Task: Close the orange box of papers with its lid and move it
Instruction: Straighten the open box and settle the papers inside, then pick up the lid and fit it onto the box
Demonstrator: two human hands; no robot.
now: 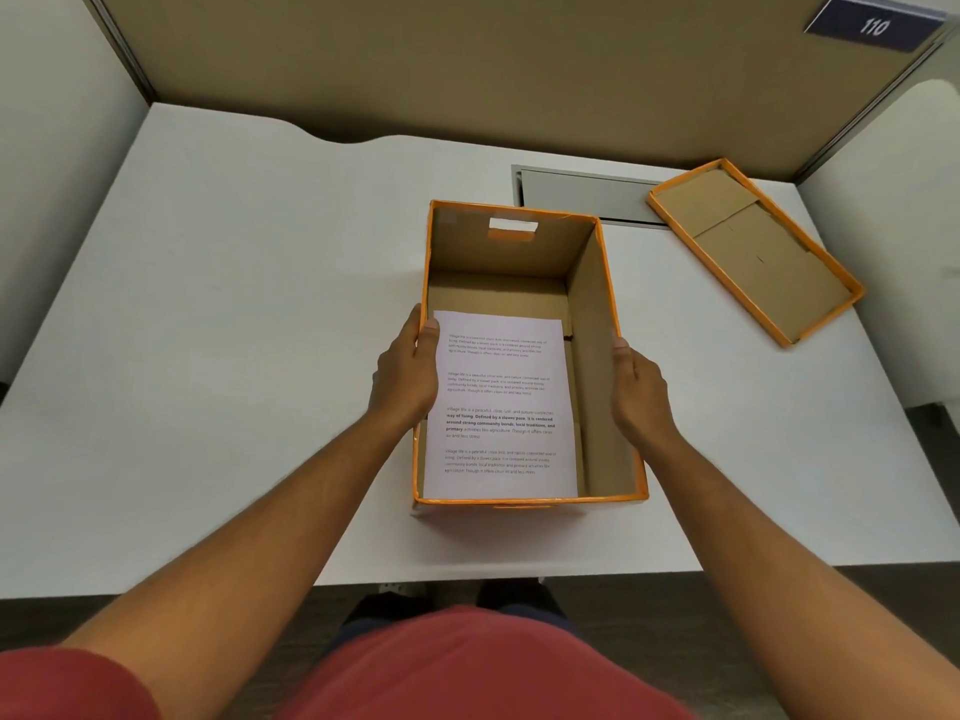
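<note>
Standing at the near edge of the white desk (218, 314), I have the orange box (602, 356) between both hands. My left hand (405, 371) presses flat against the outside of its left wall, thumb hooked over the rim beside the paper. My right hand (639, 392) presses the right wall the same way, thumb tip on the rim; the fingers of both hands lie outside the walls, hidden from me. The box sits a little right of the desk's middle, its near wall close to the front edge.

To the left there is a wide bare stretch of desk. To the right and further back, the lid (753, 246) lies upside down and turned at an angle, well apart from the box, near the desk's right edge. Between them, just behind the box, a grey hatch (582, 192) is set flush into the desk.

A tan partition (467, 59) runs along the back, with a dark blue tag (875, 24) reading 110 in its upper right corner. Pale panels close both sides.

The box is plain brown cardboard inside with orange edging along the rim, and a slot handle is cut in its far wall. A white sheet of paper (501, 402) with four blocks of printed text lies flat on the bottom, against the left wall. The lid is a shallow tray of the same cardboard.
</note>
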